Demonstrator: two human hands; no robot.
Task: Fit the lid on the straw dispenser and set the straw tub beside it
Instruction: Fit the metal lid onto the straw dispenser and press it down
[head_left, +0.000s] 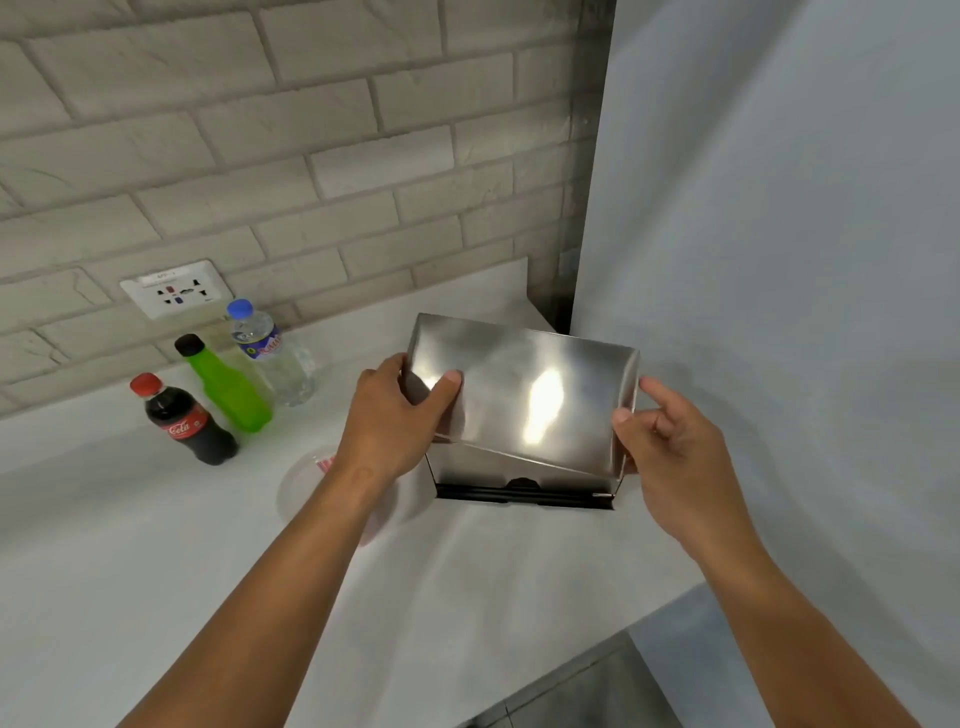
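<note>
**Steel lid held over the straw dispenser**

Both hands hold the shiny lid (524, 395) tilted on top of the straw dispenser (519, 480), which stands on the white bench (156, 545) near the wall corner. The left hand (389, 421) has its fingers closed on the lid's left end; the right hand (670, 447) pinches the right edge. A clear tub (306, 483) lies just left of the dispenser, partly behind the left wrist. Three bottles (228, 384) stand further left.
</note>
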